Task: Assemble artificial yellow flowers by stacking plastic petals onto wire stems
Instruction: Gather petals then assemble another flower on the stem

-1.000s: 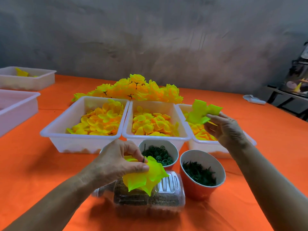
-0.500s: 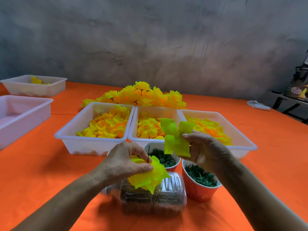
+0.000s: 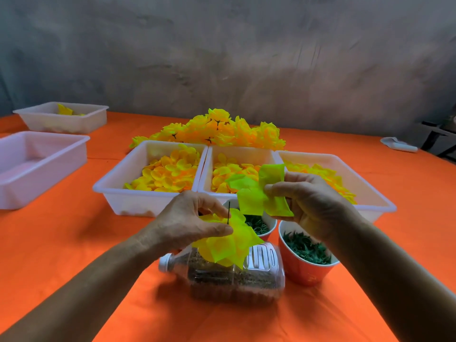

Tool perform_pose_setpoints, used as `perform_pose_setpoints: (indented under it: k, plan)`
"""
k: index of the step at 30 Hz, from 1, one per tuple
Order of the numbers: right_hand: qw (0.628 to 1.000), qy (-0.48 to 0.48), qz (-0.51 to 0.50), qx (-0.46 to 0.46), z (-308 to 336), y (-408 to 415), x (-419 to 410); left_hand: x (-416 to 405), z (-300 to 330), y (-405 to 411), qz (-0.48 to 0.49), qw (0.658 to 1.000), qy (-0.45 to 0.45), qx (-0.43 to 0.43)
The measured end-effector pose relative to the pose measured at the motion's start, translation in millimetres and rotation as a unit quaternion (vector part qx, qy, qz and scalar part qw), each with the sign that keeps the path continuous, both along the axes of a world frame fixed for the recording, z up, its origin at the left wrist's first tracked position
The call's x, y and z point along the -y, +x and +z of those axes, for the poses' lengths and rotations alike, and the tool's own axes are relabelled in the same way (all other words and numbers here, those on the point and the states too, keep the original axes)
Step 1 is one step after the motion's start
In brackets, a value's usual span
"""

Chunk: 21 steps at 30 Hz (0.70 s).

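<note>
Left hand (image 3: pixel 190 223) is pinching a part-built flower (image 3: pixel 228 245), its wire stem (image 3: pixel 228 213) rising just above the pinch. Right hand (image 3: pixel 311 201) is pinching a petal piece (image 3: pixel 256 193) just beside it.

Orange-covered counter (image 3: pixel 61 243), grey mottled wall (image 3: pixel 222 58) behind it, pale folded object (image 3: pixel 398 144) near the counter's far right edge

Left hand (image 3: pixel 195 223) pinching a yellow petal stack (image 3: pixel 229 245) on an upright wire stem (image 3: pixel 228 212), right hand (image 3: pixel 311 201) gripping a loose petal layer (image 3: pixel 259 193) just right of the wire tip, above a clear bottle (image 3: pixel 237 277) lying on the orange table (image 3: pixel 74 243), petal-filled white trays (image 3: pixel 138 196) beyond.
</note>
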State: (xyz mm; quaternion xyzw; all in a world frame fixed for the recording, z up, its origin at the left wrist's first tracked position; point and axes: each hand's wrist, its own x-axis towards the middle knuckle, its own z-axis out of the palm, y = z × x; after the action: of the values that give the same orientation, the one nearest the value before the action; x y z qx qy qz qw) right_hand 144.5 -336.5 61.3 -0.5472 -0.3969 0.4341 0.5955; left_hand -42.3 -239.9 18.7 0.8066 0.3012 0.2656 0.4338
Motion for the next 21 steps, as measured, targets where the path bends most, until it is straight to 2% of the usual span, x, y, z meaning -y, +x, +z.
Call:
perform_pose_setpoints:
  k: [5,10,14,21]
  plan:
    - [0.999,-0.005,0.005,0.045,2.4,-6.0,-2.5,-0.3,15.0,-9.8,-0.016,0.999,-0.015,0.035]
    - [0.997,0.003,0.012,0.071,7.7,-9.8,-3.0,0.7,36.7,-9.0,0.008,0.987,-0.108,0.12]
    - [0.997,0.002,0.017,0.081,14.4,-16.3,-6.1,6.7,44.7,0.7,0.033,0.986,-0.132,0.093]
    - [0.995,-0.024,0.029,0.09,19.7,-24.5,-12.0,5.1,44.9,9.7,0.028,0.963,-0.248,0.098]
